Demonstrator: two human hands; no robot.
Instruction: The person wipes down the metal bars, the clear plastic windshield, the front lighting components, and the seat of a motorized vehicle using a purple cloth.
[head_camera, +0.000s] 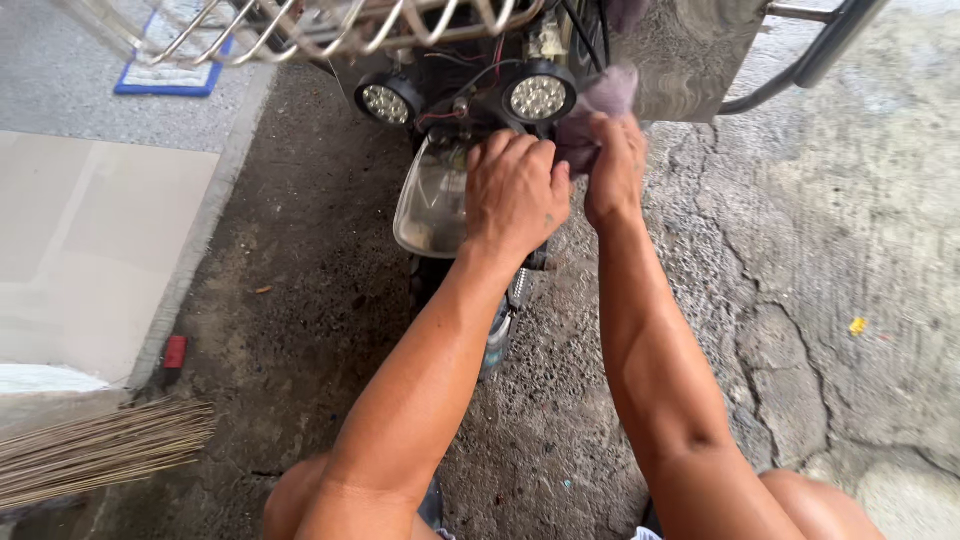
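Front of a small motorbike is being wiped. The left hand (513, 190) is laid palm-down, fingers curled, over the top edge of the clear headlight lens (428, 205), bracing it; nothing is held in it, only gripped against. The right hand (615, 165) is closed around a bunched purplish-grey rag (605, 100), pressed just beside the right-hand round LED spotlight (538, 97). A second round spotlight (388, 100) is seen further left, untouched. Red and black wires (470, 75) run between the two lamps. A wire basket (300, 25) sits above, a shiny metal panel (690, 50) to the right. The ground is cracked concrete floor (800, 300); a stick broom (100, 450) lies at lower left.

Step judged: cleaning around the lamp bracket, mid-way, the rag being worked near the spotlight mount. Next move would call for the rag to be shifted across the lens or lamps with light pressure, wires to be avoided, the left hand to be lifted off the lens where wiping is needed.
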